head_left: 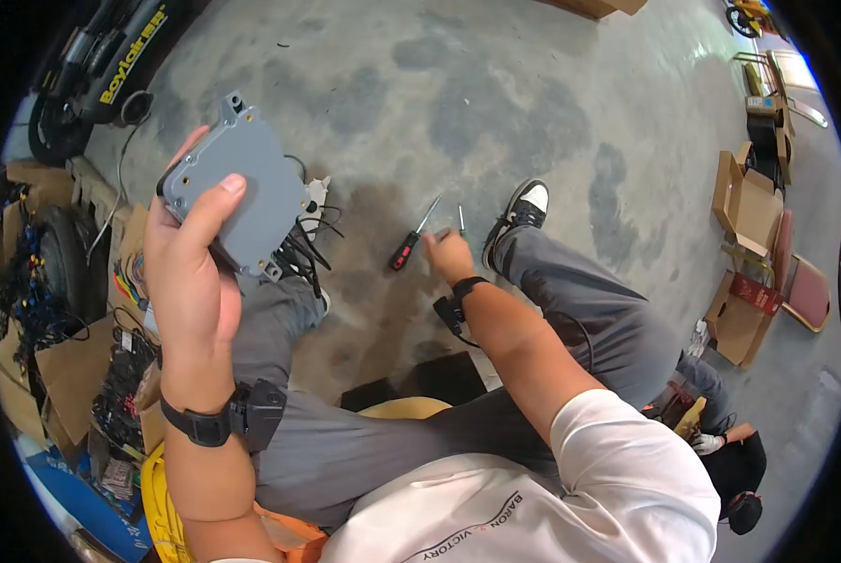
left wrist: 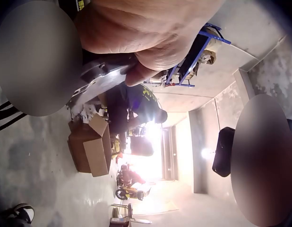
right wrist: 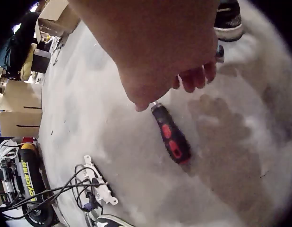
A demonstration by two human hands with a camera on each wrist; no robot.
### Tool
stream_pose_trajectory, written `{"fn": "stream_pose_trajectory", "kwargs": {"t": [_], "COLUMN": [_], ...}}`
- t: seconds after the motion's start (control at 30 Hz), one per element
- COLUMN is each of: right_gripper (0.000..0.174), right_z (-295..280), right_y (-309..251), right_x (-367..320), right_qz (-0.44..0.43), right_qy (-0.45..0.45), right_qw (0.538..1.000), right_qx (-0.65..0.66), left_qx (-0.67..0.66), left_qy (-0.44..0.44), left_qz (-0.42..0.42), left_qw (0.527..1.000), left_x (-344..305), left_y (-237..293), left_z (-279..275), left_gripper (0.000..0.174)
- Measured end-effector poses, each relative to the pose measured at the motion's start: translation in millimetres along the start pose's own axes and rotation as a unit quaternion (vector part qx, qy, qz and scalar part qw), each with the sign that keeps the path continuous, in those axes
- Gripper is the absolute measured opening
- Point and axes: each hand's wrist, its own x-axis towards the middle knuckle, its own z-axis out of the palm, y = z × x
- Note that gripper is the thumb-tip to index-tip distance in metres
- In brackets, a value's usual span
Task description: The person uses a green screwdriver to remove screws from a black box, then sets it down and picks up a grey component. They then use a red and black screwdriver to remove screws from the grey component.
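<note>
My left hand (head_left: 190,253) grips a flat grey housing (head_left: 242,183) with metal-lined holes, the thumb pressed on its face. In the left wrist view the housing's edge (left wrist: 101,78) shows beneath that hand. Low over the floor, my right hand (head_left: 450,255) has its fingers bent downward; in the right wrist view this hand (right wrist: 165,52) hides part of what lies beyond. A screwdriver with a black and red handle (right wrist: 172,137) lies on the floor beside it. A thin metal shaft (head_left: 461,216) and a teal piece (right wrist: 220,53) show by the fingers; I cannot tell whether they are held.
Black cables (head_left: 303,244) and a white bracket (right wrist: 99,182) lie near my left foot. My right shoe (head_left: 530,202) stands just beyond the right hand. Cartons with wire bundles (head_left: 125,385) crowd the left; open boxes (head_left: 749,206) line the right, where another person (head_left: 734,469) crouches.
</note>
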Motion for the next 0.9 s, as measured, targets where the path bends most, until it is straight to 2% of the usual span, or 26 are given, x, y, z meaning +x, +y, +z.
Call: {"fn": "stream_pose_trajectory", "kwargs": {"t": [0.03, 0.07, 0.17, 0.23, 0.33, 0.43, 0.5, 0.57, 0.63, 0.7, 0.73, 0.77, 0.83, 0.9], "right_gripper": [0.069, 0.075, 0.074, 0.068, 0.05, 0.049, 0.049, 0.043, 0.042, 0.04, 0.04, 0.041, 0.041, 0.032], "right_z": [3, 8, 14, 28, 45, 43, 40, 35, 45, 96, 105, 107, 78, 12], "right_y": [-9, -15, -26, -18, -15, -11, -17, -23, -20, 12, 11, 14, 4, -62], "right_x": [-3, -10, -22, -11, 1, 5, 3, -5, 2, 34, 42, 52, 57, 49], "right_qz": [0.022, 0.012, 0.012, -0.006, -0.019, -0.029, -0.088, -0.041, -0.055, -0.185, -0.186, -0.18, -0.171, -0.126], "right_qy": [-0.125, -0.115, -0.134, -0.159, -0.164, -0.169, -0.177, -0.176, -0.197, -0.219, -0.212, -0.256, -0.286, -0.227], "right_qw": [0.992, 0.993, 0.99, 0.987, 0.986, 0.984, 0.98, 0.983, 0.979, 0.955, 0.956, 0.95, 0.939, 0.966], "right_qx": [-0.009, -0.003, -0.031, -0.017, 0.011, 0.05, -0.01, 0.007, -0.018, -0.078, -0.078, 0.012, 0.09, -0.021], "left_qx": [0.0, 0.002, 0.005, 0.01, 0.006, -0.015, -0.024, -0.025, -0.004, -0.003, -0.014, -0.03, -0.035, -0.049], "left_qy": [0.002, 0.003, 0.01, 0.01, 0.022, 0.03, 0.042, 0.062, 0.061, 0.046, 0.044, 0.04, 0.03, 0.009], "left_qz": [0.002, 0.004, 0.0, 0.007, 0.001, -0.004, 0.01, -0.01, 0.007, 0.019, 0.002, -0.018, -0.012, 0.002], "left_qw": [1.0, 1.0, 1.0, 1.0, 1.0, 0.999, 0.999, 0.998, 0.998, 0.999, 0.999, 0.999, 0.999, 0.999], "left_x": [-2, -4, -8, -8, -7, -2, -3, -5, -5, -4, -4, -4, -3, -1], "left_y": [1, 2, 2, 0, 0, -4, -4, -7, -13, -12, -13, -14, -13, -11], "left_z": [0, 0, -2, -7, -14, -19, -18, -20, -27, -30, -31, -28, -24, -18], "left_gripper": [0.054, 0.055, 0.055, 0.056, 0.056, 0.056, 0.058, 0.059, 0.06, 0.06, 0.06, 0.059, 0.058, 0.056]}}
